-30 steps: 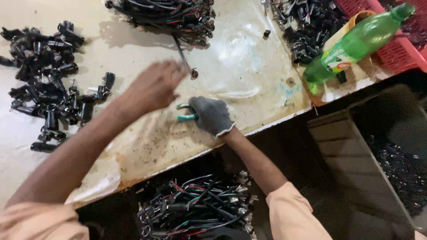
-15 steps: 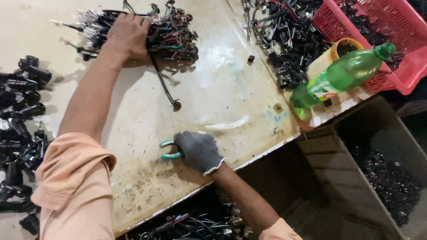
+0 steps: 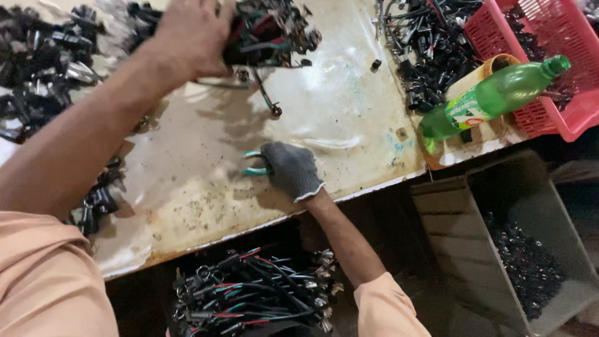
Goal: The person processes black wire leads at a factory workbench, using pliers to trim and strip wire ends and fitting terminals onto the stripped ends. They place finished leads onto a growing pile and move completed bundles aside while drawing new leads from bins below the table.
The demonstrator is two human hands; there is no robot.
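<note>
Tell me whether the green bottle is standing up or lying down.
Lying down. The green bottle rests tilted on its side at the table edge, its capped neck propped against the pink basket.

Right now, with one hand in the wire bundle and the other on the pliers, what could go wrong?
The left hand grips a tangled wire bundle; a dangling lead may snag or drag neighbouring parts. The green bottle lies tilted at the table edge and could roll off. The gloved right hand covers the green-handled pliers, so its grip cannot be judged.
</note>
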